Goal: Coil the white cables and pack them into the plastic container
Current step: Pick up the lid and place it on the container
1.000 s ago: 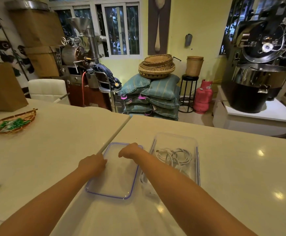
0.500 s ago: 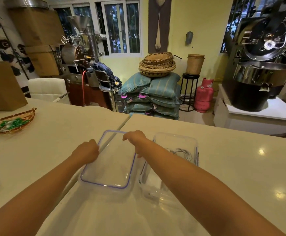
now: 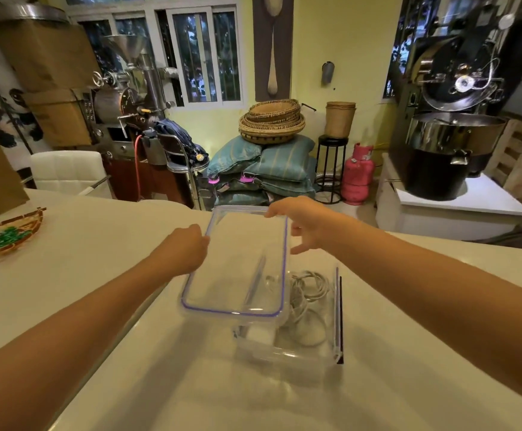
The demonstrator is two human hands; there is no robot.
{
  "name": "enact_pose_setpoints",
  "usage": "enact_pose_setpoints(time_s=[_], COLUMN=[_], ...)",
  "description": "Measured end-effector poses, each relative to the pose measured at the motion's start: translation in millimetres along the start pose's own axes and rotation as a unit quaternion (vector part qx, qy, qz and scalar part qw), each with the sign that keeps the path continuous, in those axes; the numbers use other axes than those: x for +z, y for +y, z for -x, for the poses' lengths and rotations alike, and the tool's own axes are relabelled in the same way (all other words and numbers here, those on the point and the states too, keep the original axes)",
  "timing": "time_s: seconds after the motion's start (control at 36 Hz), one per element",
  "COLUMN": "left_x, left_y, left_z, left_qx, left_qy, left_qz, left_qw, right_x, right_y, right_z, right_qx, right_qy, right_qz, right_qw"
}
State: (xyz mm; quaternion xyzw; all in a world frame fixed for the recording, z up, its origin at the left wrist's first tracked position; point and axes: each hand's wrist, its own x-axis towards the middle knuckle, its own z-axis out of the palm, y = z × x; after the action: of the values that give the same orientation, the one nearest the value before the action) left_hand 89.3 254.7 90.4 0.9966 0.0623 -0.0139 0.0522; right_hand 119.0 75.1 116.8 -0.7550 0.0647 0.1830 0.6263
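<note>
- The lid [image 3: 238,265] is held up in the air over the plastic container [image 3: 336,306], off to the left of it. It could easily be set down crooked and left unsealed on one side.
- The white cables [image 3: 311,284] are already inside the container, loosely coiled toward its right side. One loop looks like it rides fairly high, so it could get trapped under the rim if the lid is pressed down without a check.
- The container looks light and sits loose on the surface [image 3: 409,353], so it may get shoved along if the lid is pushed on at an angle.
- The left hand [image 3: 188,247] is closed on the lid's left edge near the far corner, with the fingers curled onto it.
- The right hand [image 3: 303,222] is more open, with the fingers spread. The lid's far right corner is pinched between fingertips and thumb, but how firm that pinch is can't be told.
</note>
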Motion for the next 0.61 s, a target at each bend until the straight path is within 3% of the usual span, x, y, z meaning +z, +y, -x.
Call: enact_pose_setpoints(time_s=[0.25,0.61], left_x=[38.7,45.5], left_y=[51.4,69.5], left_z=[1.4,5.2], left_qx=[0.024,0.026], left_qy=[-0.063,-0.086], left_qz=[0.065,0.031], left_qw=[0.996,0.996], right_x=[-52.6,-56.4], right_y=[34.5,62.9], right_z=[13.7,20.8], right_qx=[0.061,0.069], right_qy=[0.033,0.047], right_qz=[-0.001,0.018], right_qw=[0.998,0.996])
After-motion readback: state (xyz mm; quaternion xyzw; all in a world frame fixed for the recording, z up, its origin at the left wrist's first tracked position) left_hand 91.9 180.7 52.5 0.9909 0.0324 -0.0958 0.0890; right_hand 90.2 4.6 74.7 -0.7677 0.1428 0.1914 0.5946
